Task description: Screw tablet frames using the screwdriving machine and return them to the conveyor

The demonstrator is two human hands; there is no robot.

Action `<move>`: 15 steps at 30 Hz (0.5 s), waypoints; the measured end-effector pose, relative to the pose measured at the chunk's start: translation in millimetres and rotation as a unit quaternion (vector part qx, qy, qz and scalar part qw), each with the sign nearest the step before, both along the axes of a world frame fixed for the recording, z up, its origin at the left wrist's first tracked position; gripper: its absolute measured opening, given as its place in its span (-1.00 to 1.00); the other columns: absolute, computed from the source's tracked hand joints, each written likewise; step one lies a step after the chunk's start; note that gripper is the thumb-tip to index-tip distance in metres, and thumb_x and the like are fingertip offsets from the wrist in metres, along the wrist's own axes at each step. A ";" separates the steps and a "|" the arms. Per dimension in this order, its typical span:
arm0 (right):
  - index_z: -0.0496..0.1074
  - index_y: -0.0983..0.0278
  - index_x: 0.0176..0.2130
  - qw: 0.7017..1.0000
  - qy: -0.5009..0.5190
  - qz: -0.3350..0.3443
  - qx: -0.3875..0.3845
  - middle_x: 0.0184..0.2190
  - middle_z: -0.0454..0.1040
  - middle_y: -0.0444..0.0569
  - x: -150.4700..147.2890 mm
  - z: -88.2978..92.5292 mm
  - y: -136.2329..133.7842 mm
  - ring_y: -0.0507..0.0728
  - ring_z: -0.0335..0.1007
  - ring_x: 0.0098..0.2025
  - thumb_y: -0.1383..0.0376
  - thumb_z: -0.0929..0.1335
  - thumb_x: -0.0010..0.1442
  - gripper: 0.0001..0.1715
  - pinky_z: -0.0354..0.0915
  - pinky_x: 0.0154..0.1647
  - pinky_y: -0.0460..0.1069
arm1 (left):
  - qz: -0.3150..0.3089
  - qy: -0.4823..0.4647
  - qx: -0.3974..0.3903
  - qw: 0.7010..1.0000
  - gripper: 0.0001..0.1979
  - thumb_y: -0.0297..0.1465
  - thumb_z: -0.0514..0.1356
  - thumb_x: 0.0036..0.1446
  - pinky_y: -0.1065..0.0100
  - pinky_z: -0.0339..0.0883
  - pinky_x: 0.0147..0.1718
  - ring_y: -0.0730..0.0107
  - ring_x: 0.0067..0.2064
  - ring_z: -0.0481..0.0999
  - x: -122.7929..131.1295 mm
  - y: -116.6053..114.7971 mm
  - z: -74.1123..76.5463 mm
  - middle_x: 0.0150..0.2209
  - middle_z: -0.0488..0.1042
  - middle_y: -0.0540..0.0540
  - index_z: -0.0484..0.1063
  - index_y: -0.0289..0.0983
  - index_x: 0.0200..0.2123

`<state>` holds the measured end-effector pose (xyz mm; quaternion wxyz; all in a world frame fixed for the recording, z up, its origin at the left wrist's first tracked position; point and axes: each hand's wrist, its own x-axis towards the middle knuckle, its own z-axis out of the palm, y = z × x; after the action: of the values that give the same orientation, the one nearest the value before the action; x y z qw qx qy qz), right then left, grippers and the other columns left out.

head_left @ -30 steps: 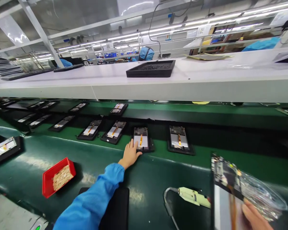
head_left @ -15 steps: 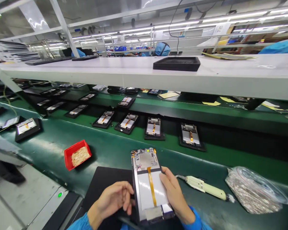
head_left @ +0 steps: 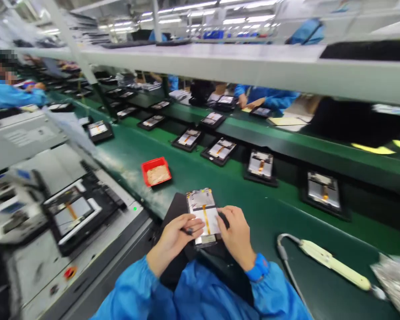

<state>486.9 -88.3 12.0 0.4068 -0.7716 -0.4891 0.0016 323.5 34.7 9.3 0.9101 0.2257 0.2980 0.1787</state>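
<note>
my left hand (head_left: 173, 235) over the tablet (head_left: 211, 218) at nine o'clock, my right hand (head_left: 237, 232) against it at three, whether my fingers grip I cannot tell, red tray (head_left: 145, 174) at ten

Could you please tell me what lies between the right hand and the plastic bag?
In the head view, a pale handheld tool and its grey cable lie there.

The device (head_left: 212, 222) is silver-white with an orange strip (head_left: 206, 217), the sleeves (head_left: 133, 284) blue, the bin (head_left: 144, 173) red.
</note>
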 end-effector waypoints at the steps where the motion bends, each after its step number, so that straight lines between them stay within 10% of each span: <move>1: 0.48 0.21 -0.07 0.998 -0.014 0.068 -0.006 -0.14 0.46 0.08 -5.0 4.9 0.1 0.22 0.32 -0.07 0.27 0.28 0.33 -0.78 0.26 -0.04 0.12 | 0.007 -0.005 -0.004 1.000 -0.79 -0.39 0.34 0.05 0.01 0.43 -0.05 0.04 -0.13 0.60 5.8 0.4 -1.1 -0.24 0.60 -0.32 0.52 -0.40 -0.25; 4: 0.47 0.16 0.01 0.971 -0.035 0.233 -0.024 -0.09 0.49 0.05 -21.5 11.2 3.3 0.20 0.34 -0.08 0.30 0.31 0.34 -0.73 0.28 -0.06 0.11 | 0.013 -0.004 -0.005 1.000 -0.83 -0.45 0.32 0.03 0.21 0.48 -0.27 0.23 -0.30 0.58 13.1 1.1 -3.3 -0.33 0.58 -0.23 0.52 -0.39 -0.28; 7: 0.48 0.14 0.05 0.965 -0.038 0.260 -0.019 -0.05 0.51 0.05 -33.6 9.1 7.8 0.21 0.35 -0.05 0.30 0.33 0.33 -0.70 0.29 -0.04 0.14 | -0.006 -0.005 0.011 1.000 -0.82 -0.42 0.34 0.02 0.30 0.43 -0.40 0.29 -0.38 0.55 11.6 0.6 -0.5 -0.39 0.55 -0.17 0.51 -0.39 -0.29; 12: 0.59 0.17 -0.15 0.965 0.189 0.181 -0.021 -0.20 0.57 0.04 -34.3 0.1 12.9 0.20 0.41 -0.16 0.23 0.36 0.29 -0.80 0.31 -0.11 0.11 | -0.040 0.021 0.095 0.994 -0.71 -0.26 0.34 0.06 0.26 0.43 -0.27 0.26 -0.29 0.55 5.0 -0.7 9.6 -0.27 0.55 -0.21 0.52 -0.38 -0.24; 15: 0.58 0.28 -0.35 0.876 0.475 0.076 -0.028 -0.46 0.51 -0.03 -32.0 -6.7 13.7 0.09 0.34 -0.42 0.17 0.49 0.09 -0.79 0.26 -0.38 -0.02 | 0.011 0.123 0.311 0.942 -0.78 -0.25 0.28 0.15 0.28 0.36 -0.24 0.28 -0.29 0.52 -4.3 -6.9 14.3 -0.27 0.52 -0.14 0.52 -0.28 -0.24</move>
<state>454.9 -74.6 5.2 0.5669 -0.6499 -0.2938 0.4121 319.2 27.8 23.6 0.7489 0.5146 0.3396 0.2430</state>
